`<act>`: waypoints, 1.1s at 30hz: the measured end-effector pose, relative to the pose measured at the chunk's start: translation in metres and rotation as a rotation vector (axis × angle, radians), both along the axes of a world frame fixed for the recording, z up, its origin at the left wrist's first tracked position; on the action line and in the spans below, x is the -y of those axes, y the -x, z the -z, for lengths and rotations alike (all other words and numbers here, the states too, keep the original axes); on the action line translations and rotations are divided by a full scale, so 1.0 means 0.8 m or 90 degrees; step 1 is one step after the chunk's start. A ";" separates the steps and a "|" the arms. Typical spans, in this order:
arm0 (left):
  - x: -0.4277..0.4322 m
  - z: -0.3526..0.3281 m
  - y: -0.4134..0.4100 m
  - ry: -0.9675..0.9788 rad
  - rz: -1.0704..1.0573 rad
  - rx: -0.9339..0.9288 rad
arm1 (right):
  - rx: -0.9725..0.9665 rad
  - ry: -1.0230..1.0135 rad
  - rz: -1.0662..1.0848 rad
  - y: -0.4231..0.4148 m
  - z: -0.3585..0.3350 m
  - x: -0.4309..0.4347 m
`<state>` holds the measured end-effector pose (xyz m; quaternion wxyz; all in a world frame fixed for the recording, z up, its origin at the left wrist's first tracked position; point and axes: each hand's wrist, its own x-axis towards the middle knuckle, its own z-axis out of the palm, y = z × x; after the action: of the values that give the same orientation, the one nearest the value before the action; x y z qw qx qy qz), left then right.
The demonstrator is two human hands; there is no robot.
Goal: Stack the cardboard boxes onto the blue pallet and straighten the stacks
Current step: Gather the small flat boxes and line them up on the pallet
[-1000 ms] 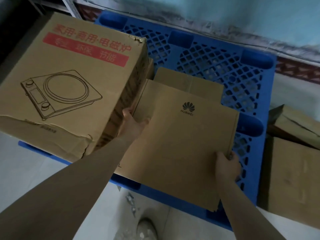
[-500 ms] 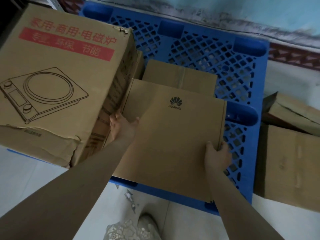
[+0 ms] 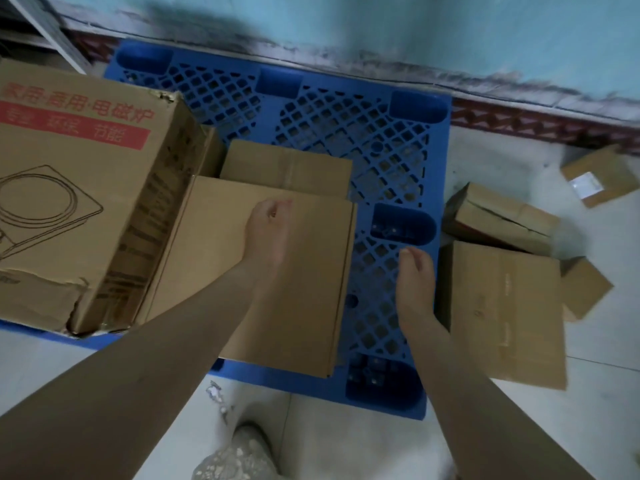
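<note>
A flat brown box (image 3: 214, 258) lies on the blue pallet (image 3: 374, 161), tight against a big induction-cooker carton (image 3: 69, 188) on the pallet's left. A smaller taped box (image 3: 287, 164) sits just behind the flat one. My left hand (image 3: 266, 230) hovers over the flat box's top with fingers loosely curled, holding nothing. My right hand (image 3: 415, 282) hangs above the pallet's bare lattice to the right of the flat box, also loose and empty.
On the pale floor to the right of the pallet lie several loose boxes: a large flat one (image 3: 505, 313), a dented one (image 3: 498, 220) behind it, a small one (image 3: 585, 292) and one with a label (image 3: 599, 174). A teal wall runs behind. My shoe (image 3: 239, 452) is at the bottom.
Both hands have let go of the flat box, which now rests against the big carton. My left hand moved over its top and my right hand moved off to the right.
</note>
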<state>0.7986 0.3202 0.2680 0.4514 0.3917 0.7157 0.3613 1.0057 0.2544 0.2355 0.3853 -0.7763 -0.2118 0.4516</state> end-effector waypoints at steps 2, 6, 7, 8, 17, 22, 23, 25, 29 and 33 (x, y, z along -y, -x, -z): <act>0.004 -0.023 -0.056 -0.007 0.033 0.035 | -0.014 -0.021 -0.006 -0.050 -0.023 0.001; 0.011 -0.064 -0.182 -0.017 0.078 0.070 | -0.004 -0.051 0.034 -0.172 -0.065 0.015; 0.012 -0.074 -0.216 -0.017 0.089 0.079 | 0.009 -0.058 0.040 -0.207 -0.075 0.021; 0.013 -0.083 -0.252 -0.018 0.102 0.089 | 0.023 -0.064 0.041 -0.243 -0.085 0.027; 0.027 -0.135 -0.569 -0.018 0.177 0.136 | 0.060 -0.099 0.071 -0.541 -0.147 0.065; 0.032 -0.122 -0.679 0.023 0.242 0.182 | 0.032 -0.089 0.164 -0.626 -0.131 0.070; 0.033 -0.115 -0.697 0.019 0.258 0.196 | 0.032 -0.086 0.182 -0.637 -0.122 0.072; 0.033 -0.096 -0.727 0.004 0.298 0.202 | 0.027 -0.074 0.208 -0.655 -0.101 0.074; 0.022 -0.041 -0.776 0.065 0.312 0.227 | 0.027 -0.046 0.259 -0.690 -0.050 0.065; 0.013 0.052 -0.829 0.114 0.366 0.224 | 0.019 -0.044 0.330 -0.737 0.025 0.050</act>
<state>1.4617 0.3095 0.2262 0.6838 0.4677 0.5161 0.2175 1.5954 0.2140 0.2158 0.5114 -0.7975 -0.0270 0.3191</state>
